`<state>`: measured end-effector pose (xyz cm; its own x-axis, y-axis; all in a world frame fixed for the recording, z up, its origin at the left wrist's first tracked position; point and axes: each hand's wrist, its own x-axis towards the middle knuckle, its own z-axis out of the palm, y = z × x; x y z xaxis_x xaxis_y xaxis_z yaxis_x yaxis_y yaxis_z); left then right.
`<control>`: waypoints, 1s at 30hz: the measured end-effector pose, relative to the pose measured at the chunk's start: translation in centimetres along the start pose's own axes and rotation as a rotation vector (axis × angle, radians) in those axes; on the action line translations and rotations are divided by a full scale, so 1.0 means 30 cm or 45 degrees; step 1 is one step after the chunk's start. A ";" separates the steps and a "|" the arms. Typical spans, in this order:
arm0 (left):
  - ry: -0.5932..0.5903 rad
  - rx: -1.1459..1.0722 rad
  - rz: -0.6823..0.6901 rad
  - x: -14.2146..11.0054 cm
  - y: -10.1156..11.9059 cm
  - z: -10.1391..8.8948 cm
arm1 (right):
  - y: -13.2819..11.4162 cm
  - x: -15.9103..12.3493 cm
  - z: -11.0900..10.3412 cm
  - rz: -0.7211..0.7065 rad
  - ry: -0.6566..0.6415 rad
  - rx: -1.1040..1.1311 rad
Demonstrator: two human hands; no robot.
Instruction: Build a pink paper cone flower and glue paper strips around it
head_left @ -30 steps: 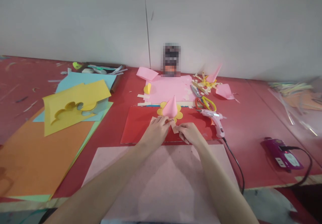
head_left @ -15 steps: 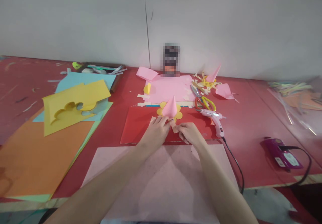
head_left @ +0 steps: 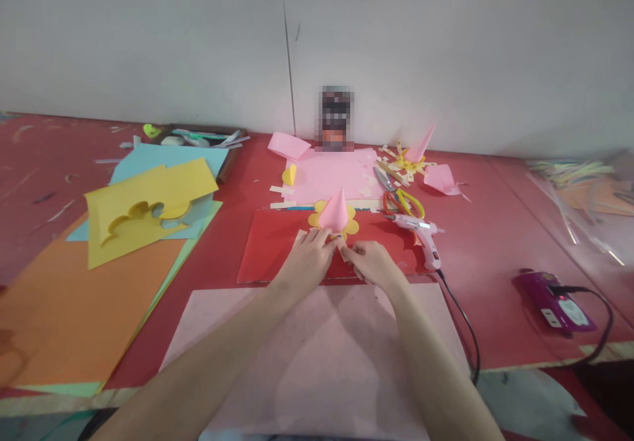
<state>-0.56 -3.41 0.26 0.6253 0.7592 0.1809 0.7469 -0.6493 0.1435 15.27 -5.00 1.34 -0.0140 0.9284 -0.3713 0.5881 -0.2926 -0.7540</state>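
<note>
A pink paper cone stands upright against a flower-shaped yellow paper above a red board. Thumb and fingers of my left hand are pressed together at the flower's near edge, over a pale paper strip; part of the strip is hidden under them. Close by on the right, my right hand is curled, its thumb and forefinger pinching the end of a pale strip below the flower. Whether both strips are one piece cannot be seen.
At right lie a pink glue gun, its cord running to a purple power box, and scissors. Coloured sheets cover the left. Behind are pink paper and another pink cone. A pale board lies in front.
My right hand has shifted slightly left, closer to the left hand, and its fingers have curled in more over the strip. The left hand stays nearly still.
</note>
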 end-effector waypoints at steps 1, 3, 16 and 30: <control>0.000 -0.002 0.000 -0.001 0.000 0.000 | 0.001 -0.002 -0.003 -0.049 -0.006 -0.059; 0.002 -0.003 0.006 -0.002 0.000 -0.002 | 0.005 -0.004 -0.008 -0.124 -0.050 -0.095; 0.004 0.007 0.022 -0.004 -0.002 -0.001 | 0.021 0.001 -0.005 -0.180 -0.155 -0.096; 0.044 -0.258 -0.086 -0.005 -0.008 0.011 | 0.063 0.022 -0.033 -0.536 0.325 -0.184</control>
<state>-0.78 -3.36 -0.13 0.5645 0.8016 0.1967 0.7241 -0.5953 0.3483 17.17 -4.71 0.19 -0.0865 0.9906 0.1063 0.6802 0.1367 -0.7202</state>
